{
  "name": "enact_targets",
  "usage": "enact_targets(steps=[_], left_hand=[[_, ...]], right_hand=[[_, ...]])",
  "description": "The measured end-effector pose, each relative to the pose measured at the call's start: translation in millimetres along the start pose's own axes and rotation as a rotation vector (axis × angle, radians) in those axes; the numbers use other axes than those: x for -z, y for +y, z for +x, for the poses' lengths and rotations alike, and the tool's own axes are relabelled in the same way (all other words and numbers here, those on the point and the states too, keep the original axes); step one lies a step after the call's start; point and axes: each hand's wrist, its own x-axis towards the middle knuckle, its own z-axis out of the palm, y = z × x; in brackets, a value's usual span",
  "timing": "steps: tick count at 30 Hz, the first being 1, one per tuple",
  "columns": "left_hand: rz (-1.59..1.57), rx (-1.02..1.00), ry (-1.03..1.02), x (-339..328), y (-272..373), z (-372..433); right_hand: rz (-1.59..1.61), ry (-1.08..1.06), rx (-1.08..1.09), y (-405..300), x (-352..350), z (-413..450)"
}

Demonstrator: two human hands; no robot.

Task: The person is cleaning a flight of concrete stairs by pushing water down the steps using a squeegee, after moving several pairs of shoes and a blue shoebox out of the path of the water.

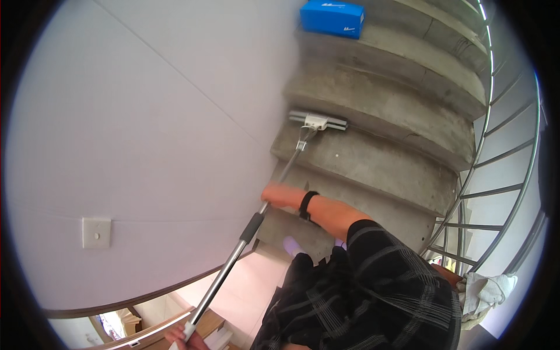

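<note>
A mop (229, 262) with a long metal pole slants from the lower left up to the stairs. Its white head, apparently a squeeze sponge mop head (316, 121), lies on a concrete tread close to the wall. My right hand (280, 195), slightly blurred and with a black band on the wrist, is closed around the pole above the dark grip sleeve. Near the picture's bottom edge, my left hand (187, 337) holds the white end of the pole. The mop head's underside is hidden.
Curved concrete stairs (393, 170) rise ahead, with a white wall (153, 153) at left and a metal railing (498, 192) at right. A blue box (332, 18) sits on a higher step. White cloths (483, 293) hang at the lower right. A switch plate (96, 233) is on the wall.
</note>
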Motion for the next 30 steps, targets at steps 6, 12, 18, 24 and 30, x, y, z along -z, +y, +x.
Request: enact_targets(steps=[6,12,18,24,30], left_hand=[[-0.025,0.122,-0.05,25.4,-0.2,20.0],[0.293,-0.232,0.177,32.0,81.4,74.0],[-0.073,-0.374,-0.175,21.3,107.3,89.8],[-0.289,-0.324,-0.387,15.9,94.6,112.5],[-0.478,-0.139,-0.7,16.6,30.7,127.3]], right_hand=[[0.037,0.157,-0.033,-10.6,-8.8,-9.8],[0.15,0.027,-0.108,-95.3,0.3,-0.5],[0.296,-0.044,-0.112,-159.6,57.2,-27.1],[0.244,0.04,-0.228,-163.9,110.7,-91.4],[-0.091,0.292,-0.45,-93.3,186.7,-182.3]])
